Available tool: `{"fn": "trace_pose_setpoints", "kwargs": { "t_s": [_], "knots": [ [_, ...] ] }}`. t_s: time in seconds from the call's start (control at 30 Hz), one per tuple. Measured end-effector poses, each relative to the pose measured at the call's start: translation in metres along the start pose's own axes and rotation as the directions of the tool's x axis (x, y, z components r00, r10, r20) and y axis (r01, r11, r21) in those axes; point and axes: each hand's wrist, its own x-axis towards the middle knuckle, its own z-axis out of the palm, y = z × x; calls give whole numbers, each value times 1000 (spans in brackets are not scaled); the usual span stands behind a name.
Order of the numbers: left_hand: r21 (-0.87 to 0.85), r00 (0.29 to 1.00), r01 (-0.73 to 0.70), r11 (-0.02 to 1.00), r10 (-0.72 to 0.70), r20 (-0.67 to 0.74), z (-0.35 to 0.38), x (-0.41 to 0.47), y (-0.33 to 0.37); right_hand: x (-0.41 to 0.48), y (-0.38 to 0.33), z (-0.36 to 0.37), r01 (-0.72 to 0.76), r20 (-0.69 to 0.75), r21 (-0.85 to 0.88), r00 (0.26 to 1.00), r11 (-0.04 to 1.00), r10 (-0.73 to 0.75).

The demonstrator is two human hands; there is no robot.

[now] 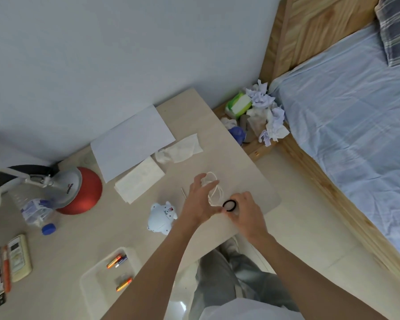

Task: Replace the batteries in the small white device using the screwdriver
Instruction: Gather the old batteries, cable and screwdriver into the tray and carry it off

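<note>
Lying white device [162, 218], long axis diagonal

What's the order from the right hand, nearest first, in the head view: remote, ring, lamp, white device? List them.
1. Ring, pinched at the right hand's fingertips.
2. White device, just to its left.
3. Lamp, farther left, by its red base.
4. Remote, at the far left.

The device [161, 218] is white, the ring [229, 205] black, batteries [114, 261] apparently orange.
</note>
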Motion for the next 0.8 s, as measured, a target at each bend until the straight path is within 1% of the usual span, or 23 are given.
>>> {"fn": "trace_pose_setpoints", "kwargs": {
  "t_s": [0.1, 0.2, 0.27, 0.4, 0.47, 0.67, 0.73, 0.8],
  "knots": [
    [-37, 999, -23, 999, 21, -48, 5, 0, -6, -1, 0, 1, 21, -4, 27, 1000, 999, -20],
    [-31, 996, -37, 999, 34, -85, 4, 1, -5, -5, 1, 4, 40, -8, 3, 999, 999, -40],
    [-23, 997, -22, 999, 20, -77, 1, 3, -1, -8, 2, 6, 47, -17, -7, 999, 999, -47],
    [92, 1000, -7, 996, 9, -18, -2, 8, 3, -10, 3, 9, 48, -31, -28, 998, 998, -49],
    [105, 1000, 0, 994, 0, -1, -3, 10, 5, -11, 3, 12, 44, -33, -50, 998, 998, -46],
    [55, 999, -3, 998, 5, -39, -6, 12, 7, -16, 2, 14, 22, -33, -86, 999, 996, -25],
    [15, 997, -5, 1000, 6, -71, -10, 11, 9, -19, -1, 9, 4, -52, -51, 999, 999, -7],
    [-10, 994, 0, 1000, -1, -112, -15, 6, 10, -21, -8, 0, -24, -79, 25, 997, 999, 25]
  ]
}}
